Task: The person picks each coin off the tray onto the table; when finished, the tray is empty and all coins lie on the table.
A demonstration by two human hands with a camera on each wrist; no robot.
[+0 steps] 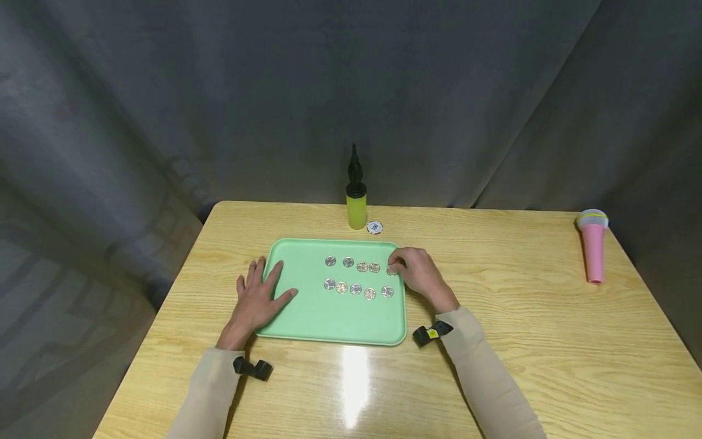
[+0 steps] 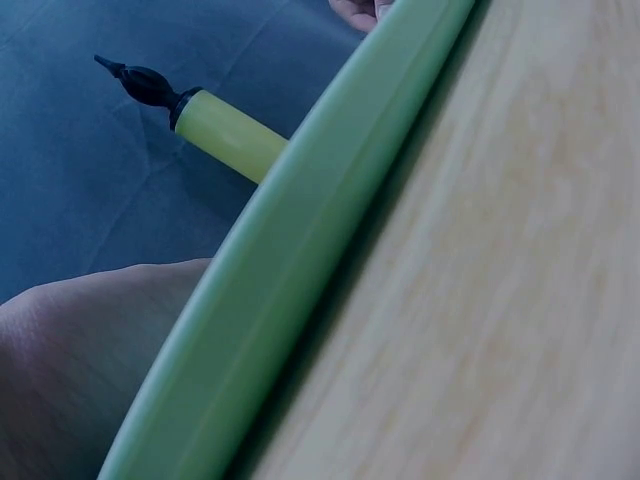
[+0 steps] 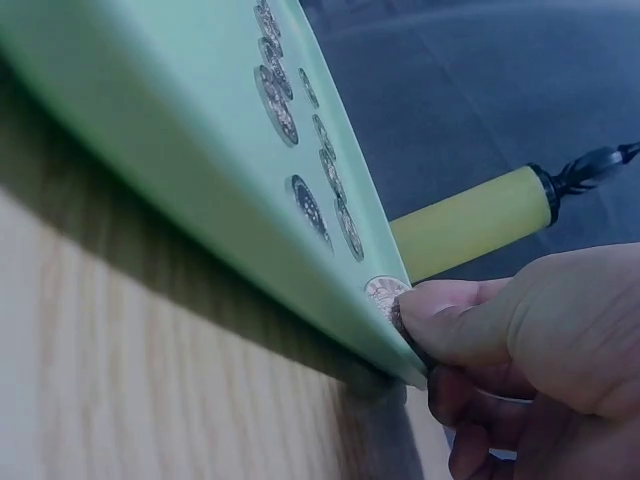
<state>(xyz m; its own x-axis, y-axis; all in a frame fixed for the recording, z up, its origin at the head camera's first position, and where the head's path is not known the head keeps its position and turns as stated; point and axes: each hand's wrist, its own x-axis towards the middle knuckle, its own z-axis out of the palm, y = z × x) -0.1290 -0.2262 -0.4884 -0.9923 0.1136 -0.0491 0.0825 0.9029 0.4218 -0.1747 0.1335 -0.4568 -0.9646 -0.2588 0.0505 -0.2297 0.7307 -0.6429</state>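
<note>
Your right hand (image 1: 419, 272) pinches a coin (image 1: 392, 270) at the green tray's (image 1: 329, 317) far right edge while your left hand (image 1: 258, 299) lies flat on its left rim; thin, hard, probably slippery, so grip its rim.

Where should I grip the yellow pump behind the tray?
Probably the pump by its yellow barrel, from the side. It stands upright near the table back edge; the black top tapers to a thin tip, a poor hold. Mind the chip beside it.

Dark grey curtain (image 1: 219, 91) hanging in folds behind, light wooden table (image 1: 548, 341), glossy top catching overhead light
</note>
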